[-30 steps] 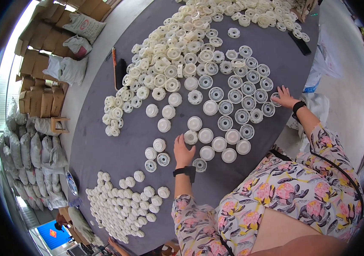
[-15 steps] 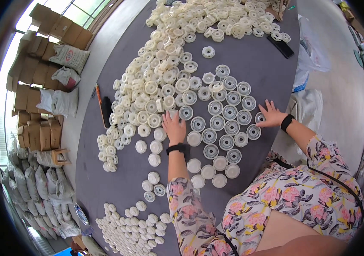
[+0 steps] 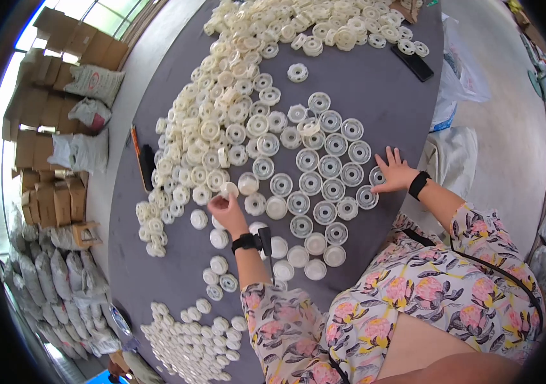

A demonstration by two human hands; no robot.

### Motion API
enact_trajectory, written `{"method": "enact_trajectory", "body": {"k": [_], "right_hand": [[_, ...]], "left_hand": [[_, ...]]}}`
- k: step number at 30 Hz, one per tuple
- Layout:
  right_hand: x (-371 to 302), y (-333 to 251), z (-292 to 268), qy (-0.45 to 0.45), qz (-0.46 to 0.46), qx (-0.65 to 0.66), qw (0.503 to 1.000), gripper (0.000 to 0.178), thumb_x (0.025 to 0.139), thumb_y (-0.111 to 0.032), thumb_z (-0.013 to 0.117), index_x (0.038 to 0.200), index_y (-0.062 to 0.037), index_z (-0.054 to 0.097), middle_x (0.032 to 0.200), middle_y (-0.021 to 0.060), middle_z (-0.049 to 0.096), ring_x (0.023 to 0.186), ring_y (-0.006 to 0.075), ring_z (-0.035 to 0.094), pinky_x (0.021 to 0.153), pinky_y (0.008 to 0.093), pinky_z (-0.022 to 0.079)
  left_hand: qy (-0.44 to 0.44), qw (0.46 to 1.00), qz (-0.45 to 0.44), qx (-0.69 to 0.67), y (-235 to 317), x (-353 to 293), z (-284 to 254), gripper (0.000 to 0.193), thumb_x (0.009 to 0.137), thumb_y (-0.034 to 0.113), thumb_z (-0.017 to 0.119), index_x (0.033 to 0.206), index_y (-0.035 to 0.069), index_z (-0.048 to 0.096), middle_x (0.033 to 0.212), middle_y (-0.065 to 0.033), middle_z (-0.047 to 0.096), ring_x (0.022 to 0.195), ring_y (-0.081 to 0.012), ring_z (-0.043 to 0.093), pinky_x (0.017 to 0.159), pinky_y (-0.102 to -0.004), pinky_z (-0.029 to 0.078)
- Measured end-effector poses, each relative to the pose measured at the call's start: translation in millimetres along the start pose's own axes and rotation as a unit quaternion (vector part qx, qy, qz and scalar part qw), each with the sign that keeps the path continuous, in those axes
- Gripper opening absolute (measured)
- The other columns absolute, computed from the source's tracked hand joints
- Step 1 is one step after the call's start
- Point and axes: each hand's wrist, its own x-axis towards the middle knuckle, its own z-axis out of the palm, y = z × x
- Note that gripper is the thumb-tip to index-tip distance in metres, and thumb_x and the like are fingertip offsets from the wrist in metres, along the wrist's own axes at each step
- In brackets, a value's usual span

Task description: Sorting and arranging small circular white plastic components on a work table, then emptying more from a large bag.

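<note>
My left hand [image 3: 227, 210] has its fingers curled at the edge of the big heap, pinching a small cream plastic disc [image 3: 229, 189]. Smooth white caps, such as one white cap [image 3: 248, 184], lie beside it. My right hand [image 3: 397, 174] rests with fingers spread at the right side of a cluster of round plastic wheels. Its fingertips touch or nearly touch a clear grey-white wheel [image 3: 377, 176]. More such wheels [image 3: 333, 189] lie flat in rough rows between the hands. White caps [image 3: 298, 256] sit at the near end of the cluster.
A large heap of cream wheels [image 3: 222, 115] runs along the far and left part of the dark table [image 3: 177, 275]. Stacked white caps [image 3: 186, 339] fill the near left. A black phone [image 3: 412, 63] lies by the right edge, a black-handled tool [image 3: 147, 168] by the left.
My left hand has gone from lying flat over the wheels to a pinch farther left, now with a small cream disc. My right hand stays by the same wheel. The view has shifted slightly.
</note>
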Motion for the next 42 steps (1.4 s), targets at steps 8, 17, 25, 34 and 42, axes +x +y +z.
{"method": "enact_trajectory", "body": {"k": [8, 17, 25, 34, 42], "right_hand": [[12.5, 4.4, -7.2, 0.086, 0.041, 0.109, 0.989, 0.099, 0.077, -0.064, 0.055, 0.146, -0.0037, 0.017, 0.15, 0.0271, 0.005, 0.139, 0.0436, -0.001, 0.109, 0.0563, 0.012], [28.0, 45.8, 13.4, 0.37, -0.075, 0.296, 0.877, 0.076, 0.087, -0.048, 0.055, 0.14, -0.0004, 0.03, 0.143, 0.0223, 0.032, 0.135, 0.0319, 0.027, 0.111, 0.0369, 0.022], [-8.8, 77.0, 67.1, 0.367, -0.054, 0.278, 0.886, 0.069, 0.089, -0.044, 0.053, 0.139, -0.0007, 0.033, 0.141, 0.0229, 0.035, 0.133, 0.033, 0.032, 0.109, 0.0371, 0.025], [-34.6, 154.3, 175.1, 0.302, 0.037, 0.343, 0.889, 0.07, 0.089, -0.047, 0.053, 0.138, -0.0003, 0.033, 0.14, 0.0233, 0.037, 0.131, 0.0336, 0.034, 0.107, 0.036, 0.029], [-38.3, 157.0, 195.0, 0.235, 0.068, 0.359, 0.901, 0.076, 0.088, -0.05, 0.051, 0.137, 0.0044, 0.033, 0.139, 0.0253, 0.038, 0.131, 0.0348, 0.036, 0.107, 0.0358, 0.029]], "left_hand": [[0.03, 0.919, -0.298, -0.255, -37.0, -128.1, -168.1, 0.022, 0.082, 0.006, 0.052, 0.103, -0.004, 0.054, 0.105, -0.0105, 0.06, 0.096, -0.0234, 0.061, 0.08, -0.0372, 0.053], [-0.046, 0.925, -0.338, -0.166, -66.4, -241.1, -152.8, 0.035, 0.082, 0.005, 0.061, 0.114, -0.006, 0.053, 0.106, -0.0132, 0.062, 0.091, -0.0224, 0.063, 0.078, -0.0324, 0.053], [-0.107, 0.974, 0.058, 0.19, -58.0, -243.6, -123.0, 0.045, 0.074, 0.009, 0.072, 0.115, 0.002, 0.054, 0.114, -0.0133, 0.05, 0.103, -0.0256, 0.053, 0.088, -0.0356, 0.046], [-0.194, 0.919, 0.152, 0.309, -57.7, -231.8, -118.5, 0.052, 0.069, 0.013, 0.073, 0.117, 0.004, 0.055, 0.115, -0.0161, 0.053, 0.106, -0.0339, 0.05, 0.092, -0.0425, 0.041], [-0.237, 0.869, 0.159, 0.404, -53.7, -223.6, -121.0, 0.05, 0.071, 0.017, 0.072, 0.116, 0.002, 0.057, 0.113, -0.0168, 0.054, 0.102, -0.036, 0.053, 0.087, -0.0443, 0.042]]}}
